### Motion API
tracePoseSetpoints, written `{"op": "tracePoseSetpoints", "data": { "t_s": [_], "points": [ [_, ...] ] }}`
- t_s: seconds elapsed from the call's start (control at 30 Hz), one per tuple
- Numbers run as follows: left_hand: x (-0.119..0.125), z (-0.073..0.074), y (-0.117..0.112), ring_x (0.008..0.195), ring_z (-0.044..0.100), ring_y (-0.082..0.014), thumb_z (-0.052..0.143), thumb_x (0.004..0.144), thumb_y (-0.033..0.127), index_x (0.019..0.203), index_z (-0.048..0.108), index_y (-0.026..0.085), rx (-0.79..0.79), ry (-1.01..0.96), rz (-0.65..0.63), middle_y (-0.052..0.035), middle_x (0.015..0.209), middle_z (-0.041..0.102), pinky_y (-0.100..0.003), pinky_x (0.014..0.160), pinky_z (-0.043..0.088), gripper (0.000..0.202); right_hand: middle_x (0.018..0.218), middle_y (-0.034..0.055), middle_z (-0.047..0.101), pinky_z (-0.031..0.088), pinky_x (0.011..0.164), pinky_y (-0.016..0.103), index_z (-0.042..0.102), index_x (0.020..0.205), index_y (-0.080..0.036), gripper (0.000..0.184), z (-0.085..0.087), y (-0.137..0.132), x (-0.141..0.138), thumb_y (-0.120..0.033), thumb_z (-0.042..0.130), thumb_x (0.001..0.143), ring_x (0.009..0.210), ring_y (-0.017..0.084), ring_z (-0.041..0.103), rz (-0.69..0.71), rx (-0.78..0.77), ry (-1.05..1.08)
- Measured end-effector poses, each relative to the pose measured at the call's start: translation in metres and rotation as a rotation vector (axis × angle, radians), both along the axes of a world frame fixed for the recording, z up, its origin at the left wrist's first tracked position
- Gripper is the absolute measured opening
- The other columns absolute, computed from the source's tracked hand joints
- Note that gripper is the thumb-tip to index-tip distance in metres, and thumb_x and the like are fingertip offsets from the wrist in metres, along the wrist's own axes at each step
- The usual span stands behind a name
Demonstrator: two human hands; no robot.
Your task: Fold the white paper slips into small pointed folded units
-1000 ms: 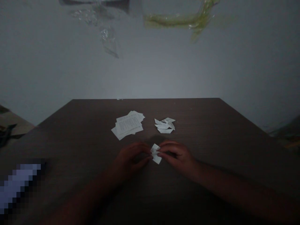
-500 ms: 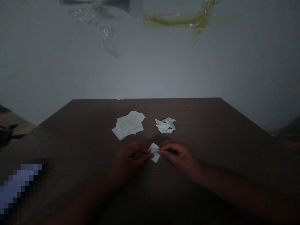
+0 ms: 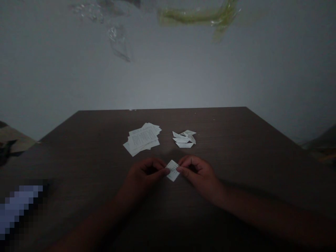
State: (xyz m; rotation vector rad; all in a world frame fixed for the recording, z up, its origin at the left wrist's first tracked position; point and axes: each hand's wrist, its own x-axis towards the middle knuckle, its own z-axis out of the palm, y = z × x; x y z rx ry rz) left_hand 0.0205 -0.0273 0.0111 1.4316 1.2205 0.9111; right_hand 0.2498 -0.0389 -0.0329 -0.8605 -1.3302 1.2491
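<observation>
A small piece of printed paper (image 3: 172, 171), folded into a diamond-like square, is held just above or on the dark table. My left hand (image 3: 147, 175) pinches its left corner between thumb and fingers. At the opposite corner my right hand (image 3: 198, 173) grips it the same way, thumb on top. Beyond my hands, to the left, lies a loose stack of printed paper sheets (image 3: 143, 138). To the right of that stack is a small heap of folded paper pieces (image 3: 184, 139) with slanted, pointed ends.
The brown wooden table (image 3: 105, 126) meets a pale wall (image 3: 168, 77) at its far edge. Yellow tape (image 3: 194, 16) and clear tape (image 3: 118, 42) stick to the wall. A pixelated bluish object (image 3: 19, 206) lies at the left front.
My fingers have shifted slightly on the paper, and its upper face now looks flatter, with print showing. The whole view has tilted and moved a little; the stack and heap stay put.
</observation>
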Motion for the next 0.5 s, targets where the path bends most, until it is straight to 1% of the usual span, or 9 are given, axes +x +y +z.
{"op": "tracePoseSetpoints", "data": {
  "t_s": [0.17, 0.33, 0.5],
  "points": [
    [0.0002, -0.0012, 0.0000, 0.081, 0.074, -0.0233, 0.091, 0.080, 0.041, 0.073, 0.076, 0.025, -0.014, 0.064, 0.012, -0.0032, 0.085, 0.083, -0.032, 0.074, 0.056, 0.023, 0.091, 0.0014, 0.078, 0.058, 0.078, 0.033, 0.075, 0.084, -0.026, 0.022, 0.0008, -0.0018, -0.0004, -0.037, 0.092, 0.093, 0.086, 0.020, 0.072, -0.019, -0.014, 0.020],
    [0.0009, 0.0004, -0.0022, 0.085, 0.077, -0.0239, 0.091, 0.081, 0.039, 0.068, 0.073, 0.023, -0.006, 0.004, -0.012, -0.0058, 0.092, 0.085, -0.034, 0.079, 0.061, 0.027, 0.088, 0.0009, 0.077, 0.060, 0.078, 0.034, 0.074, 0.083, -0.026, 0.023, 0.0021, -0.0022, -0.0018, -0.037, 0.091, 0.093, 0.083, 0.019, 0.072, -0.019, -0.018, 0.000],
    [0.0003, 0.0040, -0.0044, 0.088, 0.077, -0.0249, 0.093, 0.081, 0.042, 0.067, 0.072, 0.023, -0.001, 0.003, -0.011, -0.0068, 0.095, 0.086, -0.035, 0.079, 0.062, 0.031, 0.086, 0.0009, 0.076, 0.061, 0.078, 0.035, 0.073, 0.082, -0.025, 0.030, 0.0056, -0.0024, -0.0024, -0.044, 0.094, 0.091, 0.081, 0.019, 0.071, -0.043, -0.036, -0.004]
  ]
}}
